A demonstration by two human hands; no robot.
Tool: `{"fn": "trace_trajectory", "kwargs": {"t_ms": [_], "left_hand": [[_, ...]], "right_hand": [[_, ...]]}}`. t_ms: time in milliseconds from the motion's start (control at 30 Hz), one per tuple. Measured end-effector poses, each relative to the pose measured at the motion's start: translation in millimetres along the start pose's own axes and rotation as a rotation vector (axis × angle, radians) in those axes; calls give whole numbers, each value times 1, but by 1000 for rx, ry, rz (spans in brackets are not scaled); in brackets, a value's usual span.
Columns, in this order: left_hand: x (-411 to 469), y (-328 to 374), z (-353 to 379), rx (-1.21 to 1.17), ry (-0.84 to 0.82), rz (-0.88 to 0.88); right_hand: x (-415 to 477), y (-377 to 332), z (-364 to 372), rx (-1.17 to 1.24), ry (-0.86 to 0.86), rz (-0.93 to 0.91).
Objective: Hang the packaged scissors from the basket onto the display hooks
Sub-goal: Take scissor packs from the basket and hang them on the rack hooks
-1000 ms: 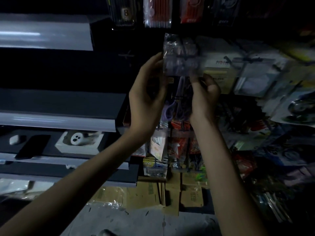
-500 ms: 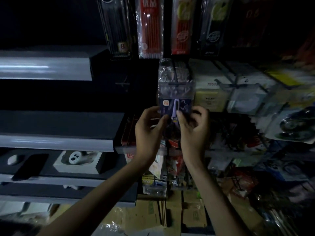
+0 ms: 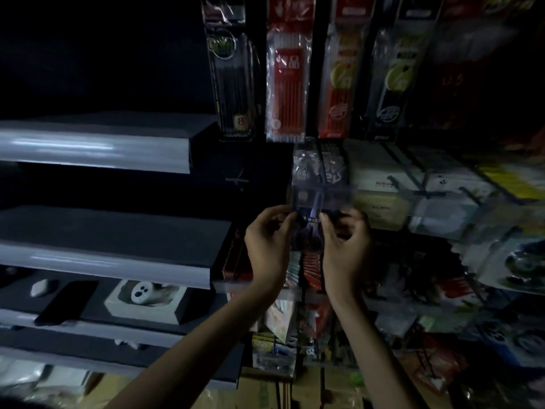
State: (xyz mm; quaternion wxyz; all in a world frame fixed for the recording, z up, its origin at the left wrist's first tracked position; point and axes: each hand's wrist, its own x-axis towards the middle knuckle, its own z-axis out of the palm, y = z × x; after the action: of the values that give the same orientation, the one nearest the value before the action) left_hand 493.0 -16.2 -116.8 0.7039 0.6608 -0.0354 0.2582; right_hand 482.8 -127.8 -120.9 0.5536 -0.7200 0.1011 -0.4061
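A packaged pair of scissors (image 3: 315,202) in a clear sleeve with a dark blue card hangs upright in front of the display wall, blurred at its top. My left hand (image 3: 268,246) pinches its lower left edge with thumb and fingers. My right hand (image 3: 346,249) pinches the lower right part, fingers curled round the pack. Just behind it hang more clear packs (image 3: 321,166) on the same row. Whether the pack's top sits on a hook is hidden by blur. The basket is out of view.
Pencil and pen packs (image 3: 287,84) hang in the row above. Boxed goods (image 3: 380,187) on hooks fill the right side. Grey shelves (image 3: 97,149) jut out at the left, one bearing a white socket box (image 3: 147,296). Cardboard boxes (image 3: 265,391) lie below.
The view has tilted upward and both hands have slid down the pack, from holding its middle near the top to pinching its lower part. The pack stays in front of the hanging row.
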Motion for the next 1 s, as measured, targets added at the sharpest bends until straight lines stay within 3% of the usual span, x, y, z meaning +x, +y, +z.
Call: {"fn": "trace_trajectory", "kwargs": {"t_ms": [233,367,633,1000], "left_hand": [[9,-19,6,85,24,-47],[7,-30,2,139,5,38],[-2,-40,5,-6,-239,-60],[-4,-33,15,0,-184,2]], "right_hand": [[10,14,11,-64,-11,-3],[3,30,10,-62,-47,-22],[-14,38,13,-104,-188,-5],[-7,39,21,-112,-190,-54]]}}
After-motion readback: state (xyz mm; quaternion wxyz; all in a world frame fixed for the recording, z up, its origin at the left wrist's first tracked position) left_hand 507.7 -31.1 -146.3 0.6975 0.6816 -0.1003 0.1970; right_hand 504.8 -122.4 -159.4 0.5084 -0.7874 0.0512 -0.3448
